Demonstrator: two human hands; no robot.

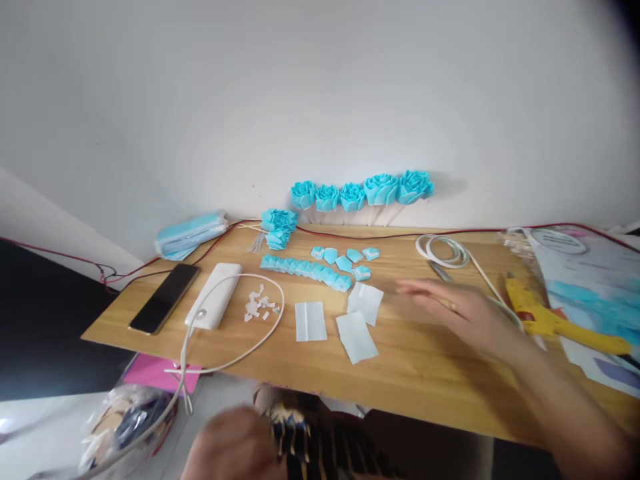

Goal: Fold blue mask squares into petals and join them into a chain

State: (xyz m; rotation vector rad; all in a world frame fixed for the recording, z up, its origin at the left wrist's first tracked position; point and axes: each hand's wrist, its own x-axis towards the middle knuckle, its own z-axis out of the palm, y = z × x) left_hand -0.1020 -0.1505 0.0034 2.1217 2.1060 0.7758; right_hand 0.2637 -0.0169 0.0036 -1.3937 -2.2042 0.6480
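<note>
My right hand (450, 307) hovers over the right half of the wooden table, palm sideways, with its fingers stretched to the left and slightly blurred. No object shows in it; a thin yellowish band, perhaps a ring, is on a finger. Just left of its fingertips lie white square pieces (357, 338), two of them overlapping and one apart. Below the table's front edge, near my lap, is my left hand (235, 441), smeared by motion with its fingers indistinct. Behind the squares runs an overlapping row of light-blue folded petals (305, 269), with several loose petals (344, 263) beside it.
Blue flowers on sticks (353, 197) lean on the wall; more flowers (278, 227) lie nearby. A yellow glue gun (560, 327) and coiled white cable (445, 253) are right. At left are a phone (165, 298), white power bank (215, 293), small white scraps (259, 305) and blue masks (190, 235).
</note>
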